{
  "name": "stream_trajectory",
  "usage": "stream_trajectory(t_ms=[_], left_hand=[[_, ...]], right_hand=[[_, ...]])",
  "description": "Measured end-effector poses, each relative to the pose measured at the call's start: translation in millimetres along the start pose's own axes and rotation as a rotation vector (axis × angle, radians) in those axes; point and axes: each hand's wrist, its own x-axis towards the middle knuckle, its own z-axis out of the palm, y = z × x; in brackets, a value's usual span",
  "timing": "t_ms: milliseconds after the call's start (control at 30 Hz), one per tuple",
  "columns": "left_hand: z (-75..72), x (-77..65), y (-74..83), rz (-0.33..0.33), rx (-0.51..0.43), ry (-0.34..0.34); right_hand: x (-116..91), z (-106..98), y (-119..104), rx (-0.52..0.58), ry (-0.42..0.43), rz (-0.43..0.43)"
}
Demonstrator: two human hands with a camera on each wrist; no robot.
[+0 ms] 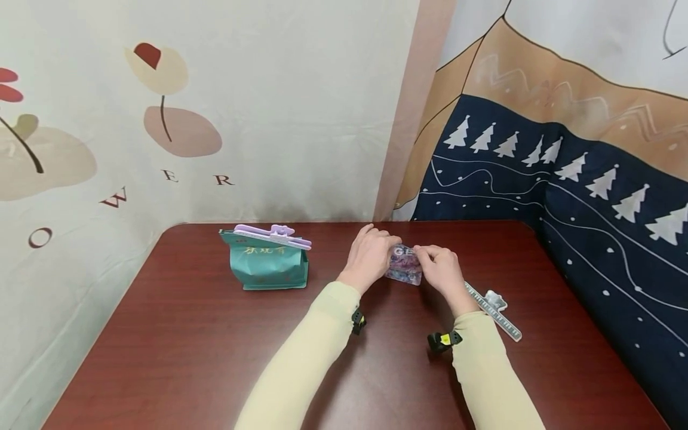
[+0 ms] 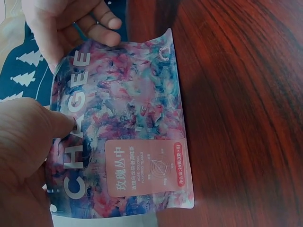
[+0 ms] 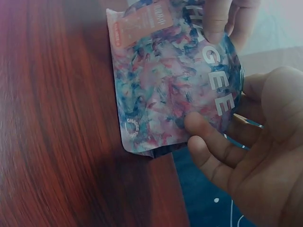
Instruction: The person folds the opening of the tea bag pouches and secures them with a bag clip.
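Note:
A pink, purple and blue tea pouch [image 1: 404, 266] printed CHAGEE stands near the back of the table, held between both hands. My left hand [image 1: 371, 254] grips its top on the left side. In the left wrist view, that thumb presses the front of the pouch [image 2: 135, 99] near the lettering. My right hand [image 1: 442, 270] pinches the upper right edge. In the right wrist view, the right hand's fingertips [image 3: 201, 124] touch the pouch [image 3: 156, 85] near the last letters. Its top edge is partly hidden by the fingers.
A green bag [image 1: 269, 266] closed with a purple sealing clip [image 1: 274, 235] stands at the back left of the dark red table [image 1: 188, 358]. A clear and grey sealing clip [image 1: 497, 312] lies by the right forearm. Printed curtains [image 1: 301, 119] border the table behind and at right.

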Motion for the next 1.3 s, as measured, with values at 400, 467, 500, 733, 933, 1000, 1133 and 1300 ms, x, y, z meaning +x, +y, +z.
stream_trajectory(t_ms=[400,467,500,733,933,1000,1133,1300], left_hand=[[0.2,1.2,1.1,0.001,0.001,-0.008],[-0.1,1.7,1.4,-0.002,0.002,-0.013],[-0.3,2.1,1.5,-0.003,0.003,-0.017],[-1.5,3.1,1.7,0.007,0.027,-0.023],[-5.3,4.9,2.1,0.013,0.057,-0.058],[-5.9,5.6,2.1,0.013,0.064,-0.080],[-5.4,7.1,0.6,0.010,0.069,-0.101],[-3.2,7.9,-0.4,0.009,0.061,-0.090]], right_hand=[[1.1,-4.5,-2.0,-0.093,-0.085,-0.097],[1.5,-5.0,-2.2,-0.102,-0.089,-0.113],[1.6,-5.2,-2.2,-0.108,-0.090,-0.124],[2.2,-4.0,-2.0,-0.159,-0.067,-0.172],[3.1,-1.5,-2.0,-0.195,-0.050,-0.160],[3.3,-0.8,-1.4,-0.201,-0.050,-0.162],[3.6,0.4,-0.8,-0.209,-0.047,-0.167],[3.1,3.2,1.2,-0.215,-0.004,-0.174]])
